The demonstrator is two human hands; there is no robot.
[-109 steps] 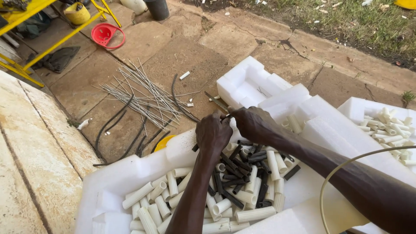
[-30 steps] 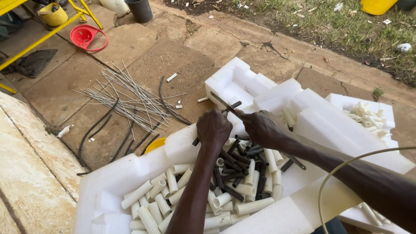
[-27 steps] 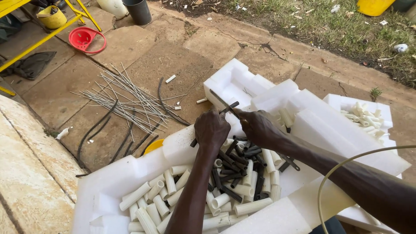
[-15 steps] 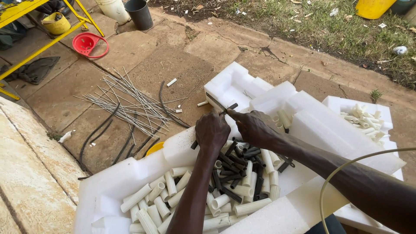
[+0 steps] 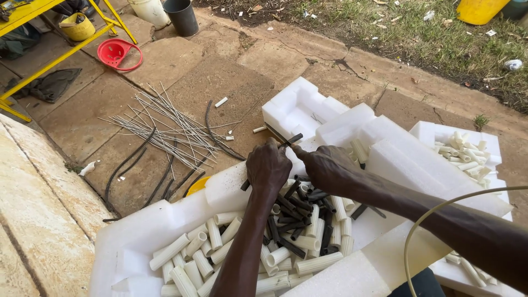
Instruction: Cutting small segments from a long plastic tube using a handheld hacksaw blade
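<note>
Both fists are closed on one short black tube piece [image 5: 290, 141], left hand [image 5: 268, 166] at its 7 o'clock end and right hand [image 5: 325, 166] at 1 o'clock, above the white foam tray [image 5: 165, 225], where a slipping pinch could drop it among the loose black and white pieces [image 5: 300, 220].

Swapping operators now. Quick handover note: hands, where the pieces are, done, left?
Left hand and right hand: both closed on one black tube piece, held over the white foam tray.
In the tray: a pile of black tube pieces among white tube pieces.
Thin metal rods lie on the paving.
Done: can't tell.
Left: the black pile appears unhandled.
</note>
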